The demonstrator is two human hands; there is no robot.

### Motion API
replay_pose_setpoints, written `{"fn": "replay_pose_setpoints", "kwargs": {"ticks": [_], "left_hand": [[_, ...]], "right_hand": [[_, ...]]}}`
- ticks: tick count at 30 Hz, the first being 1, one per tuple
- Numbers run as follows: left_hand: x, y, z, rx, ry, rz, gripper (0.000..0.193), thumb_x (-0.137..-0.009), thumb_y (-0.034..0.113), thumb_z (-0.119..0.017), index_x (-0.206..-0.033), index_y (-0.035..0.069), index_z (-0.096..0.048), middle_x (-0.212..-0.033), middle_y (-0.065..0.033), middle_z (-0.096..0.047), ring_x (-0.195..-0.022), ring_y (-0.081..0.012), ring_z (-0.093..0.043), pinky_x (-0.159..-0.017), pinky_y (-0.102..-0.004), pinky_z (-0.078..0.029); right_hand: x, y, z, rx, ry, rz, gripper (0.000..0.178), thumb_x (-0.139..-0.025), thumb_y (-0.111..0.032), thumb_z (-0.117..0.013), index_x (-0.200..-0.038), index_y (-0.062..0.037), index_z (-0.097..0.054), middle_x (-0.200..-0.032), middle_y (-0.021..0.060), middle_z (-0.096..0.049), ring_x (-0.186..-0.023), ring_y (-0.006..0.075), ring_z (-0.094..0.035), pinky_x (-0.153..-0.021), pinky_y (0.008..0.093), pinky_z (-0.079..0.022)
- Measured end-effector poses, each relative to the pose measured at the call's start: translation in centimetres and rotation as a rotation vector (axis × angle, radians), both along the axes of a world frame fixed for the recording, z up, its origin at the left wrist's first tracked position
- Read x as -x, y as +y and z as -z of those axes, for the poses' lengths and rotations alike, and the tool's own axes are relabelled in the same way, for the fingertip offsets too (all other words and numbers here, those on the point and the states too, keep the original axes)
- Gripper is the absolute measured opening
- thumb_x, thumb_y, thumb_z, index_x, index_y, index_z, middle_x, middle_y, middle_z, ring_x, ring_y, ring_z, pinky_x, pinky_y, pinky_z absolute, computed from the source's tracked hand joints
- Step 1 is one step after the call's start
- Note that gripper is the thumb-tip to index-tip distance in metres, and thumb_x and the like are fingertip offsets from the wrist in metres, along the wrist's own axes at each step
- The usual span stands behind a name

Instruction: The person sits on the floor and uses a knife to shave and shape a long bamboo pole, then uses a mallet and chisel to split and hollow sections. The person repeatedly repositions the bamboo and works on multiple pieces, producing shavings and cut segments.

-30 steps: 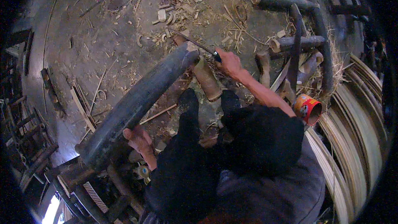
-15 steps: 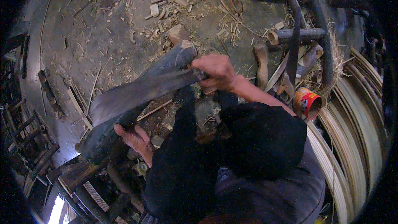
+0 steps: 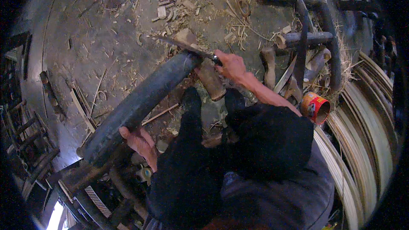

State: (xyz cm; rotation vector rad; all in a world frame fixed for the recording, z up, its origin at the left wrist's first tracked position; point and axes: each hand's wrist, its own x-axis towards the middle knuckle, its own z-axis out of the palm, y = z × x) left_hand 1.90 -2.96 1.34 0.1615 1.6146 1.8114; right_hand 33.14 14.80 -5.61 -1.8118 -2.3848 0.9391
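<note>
fingers of the right hand [image 3: 232, 66] are wrapped around the dark handle of a long knife [image 3: 203, 53], a full-fist hold that seems meant to keep the blade steady; it reaches away from the knuckles, seen nearly edge-on, across the far end of a thick dark pole [image 3: 140, 100]. whether the edge touches the pole, i cannot tell. the pole slants from just beyond the right fingers back past the left hand [image 3: 142, 145], whose thumb lies against its near side, probably to stop it rolling; the other left fingers are partly hidden, so i cannot tell whether they curl under it. nearer the body than the right fingers, a short brown log [image 3: 211, 83] sits close by the pole's end, perhaps as part of a prop. past the left fingers, the other end lies over a brown timber [image 3: 79, 178], which likely bears its weight. well outside the right fingers, a saw [image 3: 301, 59] leans by a cut tube [image 3: 289, 40], seemingly kept within reach, and a red tin [image 3: 314, 107] sits beside the right forearm.
</note>
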Motion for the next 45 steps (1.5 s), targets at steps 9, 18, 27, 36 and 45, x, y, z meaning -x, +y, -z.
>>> {"fn": "replay_pose_setpoints", "kwargs": {"ticks": [9,18,27,36,45], "left_hand": [[0.3,0.4,0.8,0.068,-0.032,-0.031,0.080,-0.077,0.054,-0.069,-0.128,-0.002,-0.043,-0.127,-0.0130,-0.050,-0.117,-0.0256,-0.047,-0.105,-0.0396,-0.032],[1.4,-1.0,1.4,0.127,0.014,-0.034,0.083,-0.077,0.063,-0.061,-0.127,-0.001,-0.044,-0.125,-0.0108,-0.050,-0.113,-0.0204,-0.048,-0.097,-0.0293,-0.036],[3.2,-3.5,3.8,0.073,-0.029,-0.033,0.087,-0.073,0.057,-0.070,-0.132,0.002,-0.038,-0.127,-0.0104,-0.048,-0.117,-0.0249,-0.045,-0.104,-0.0394,-0.033],[2.0,-0.1,1.8,-0.033,-0.020,-0.139,0.083,-0.079,0.068,-0.054,-0.131,0.004,-0.042,-0.130,-0.0109,-0.049,-0.119,-0.0249,-0.046,-0.105,-0.0370,-0.035],[4.6,3.3,15.2,-0.031,0.386,0.075,0.098,-0.071,-0.003,-0.060,-0.147,0.013,0.000,-0.143,-0.0142,-0.028,-0.127,-0.0265,-0.035,-0.110,-0.0429,-0.025]], "right_hand": [[-1.4,0.7,0.2,-0.137,0.180,0.006,0.036,-0.073,-0.024,-0.070,-0.102,-0.0100,-0.055,-0.084,0.0164,-0.064,-0.076,0.0394,-0.061,-0.062,0.0451,-0.049],[1.1,-0.2,-2.0,-0.344,0.619,-0.186,0.037,-0.075,-0.022,-0.070,-0.106,-0.0068,-0.058,-0.087,0.0152,-0.063,-0.078,0.0372,-0.061,-0.064,0.0397,-0.050],[2.2,-0.8,-1.7,-0.328,0.503,-0.156,0.034,-0.073,-0.032,-0.070,-0.096,-0.0096,-0.057,-0.084,0.0144,-0.066,-0.075,0.0355,-0.064,-0.062,0.0427,-0.052],[-1.2,-0.5,0.1,-0.044,0.172,0.212,0.036,-0.075,-0.021,-0.066,-0.107,-0.0078,-0.056,-0.077,0.0213,-0.062,-0.073,0.0397,-0.062,-0.063,0.0450,-0.048],[-4.2,-3.7,0.6,-0.012,0.232,0.527,0.036,-0.074,-0.020,-0.068,-0.103,-0.0030,-0.055,-0.080,0.0202,-0.064,-0.075,0.0353,-0.065,-0.067,0.0425,-0.049]]}}
